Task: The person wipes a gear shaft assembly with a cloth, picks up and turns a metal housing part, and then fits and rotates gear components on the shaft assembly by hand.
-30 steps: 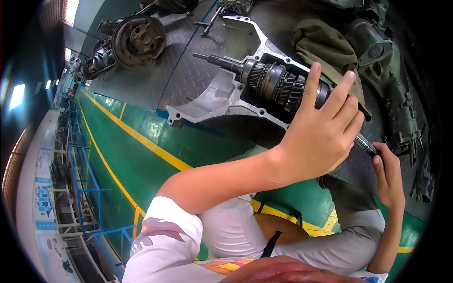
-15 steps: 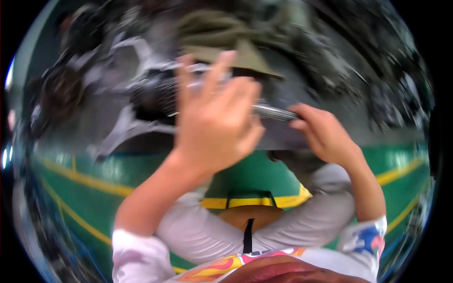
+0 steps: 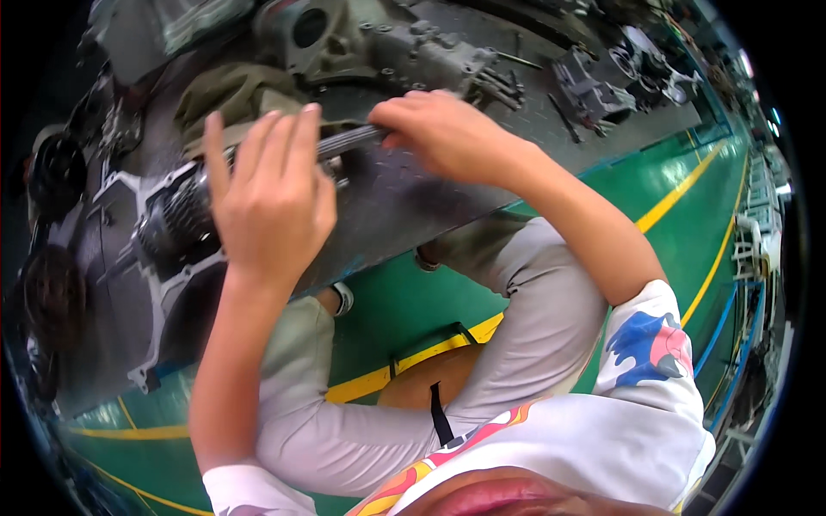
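A dark gear set [image 3: 176,215] with a long splined metal shaft [image 3: 351,140] lies across a pale cast-metal housing [image 3: 155,288] at the table's left front. My left hand [image 3: 274,193] covers the right part of the gears, its fingers stretched out and somewhat spread; what its palm touches is hidden. My right hand [image 3: 443,138] is closed round the right end of the shaft, fingers wrapped over the tip. Behind my left hand lies a crumpled olive cloth [image 3: 232,96].
The grey metal table [image 3: 413,193] carries large castings [image 3: 422,60] at the back and another cast part [image 3: 594,82] at the far right. Round dark parts [image 3: 56,279] line the left side. My legs and a brown stool [image 3: 430,376] are below its front edge, over a green floor [image 3: 413,301].
My view has turned to the right, so the table slants and more of its right side shows. My right hand keeps hold of the shaft end; my left stays over the gears with fingers stretched.
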{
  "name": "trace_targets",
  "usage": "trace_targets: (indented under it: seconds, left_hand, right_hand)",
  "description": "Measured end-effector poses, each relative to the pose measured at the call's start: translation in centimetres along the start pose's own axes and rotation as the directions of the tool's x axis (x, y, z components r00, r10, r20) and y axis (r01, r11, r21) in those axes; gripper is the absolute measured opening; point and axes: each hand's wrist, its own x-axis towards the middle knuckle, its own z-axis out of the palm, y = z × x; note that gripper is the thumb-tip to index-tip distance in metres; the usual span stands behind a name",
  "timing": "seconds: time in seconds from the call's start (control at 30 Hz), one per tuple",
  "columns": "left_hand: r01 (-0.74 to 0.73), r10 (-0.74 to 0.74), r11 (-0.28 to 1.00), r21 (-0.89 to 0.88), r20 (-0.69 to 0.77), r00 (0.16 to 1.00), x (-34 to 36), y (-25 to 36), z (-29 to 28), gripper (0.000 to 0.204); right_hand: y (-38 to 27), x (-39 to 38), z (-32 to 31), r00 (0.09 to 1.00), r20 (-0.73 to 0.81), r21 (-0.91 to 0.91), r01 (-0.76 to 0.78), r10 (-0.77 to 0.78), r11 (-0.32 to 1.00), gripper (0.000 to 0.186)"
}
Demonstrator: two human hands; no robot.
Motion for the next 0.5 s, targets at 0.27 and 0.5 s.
trace_targets:
  seconds: [0.27, 0.5]
  left_hand:
    - [0.016, -0.02, 0.992, -0.129, -0.031, 0.999, -2.4, 0.9, 0.5, 0.051]
    - [0.036, -0.041, 0.998, -0.056, -0.081, 0.996, -2.2, 1.0, 1.3, 0.046]
  right_hand:
    - [-2.6, -1.7, -0.1, 0.992, 0.041, 0.044, -0.122, 0.121, 0.992, 0.021]
    - [-3.2, -2.0, -0.9, 0.999, -0.008, -0.126, -0.042, 0.042, 0.991, 0.027]
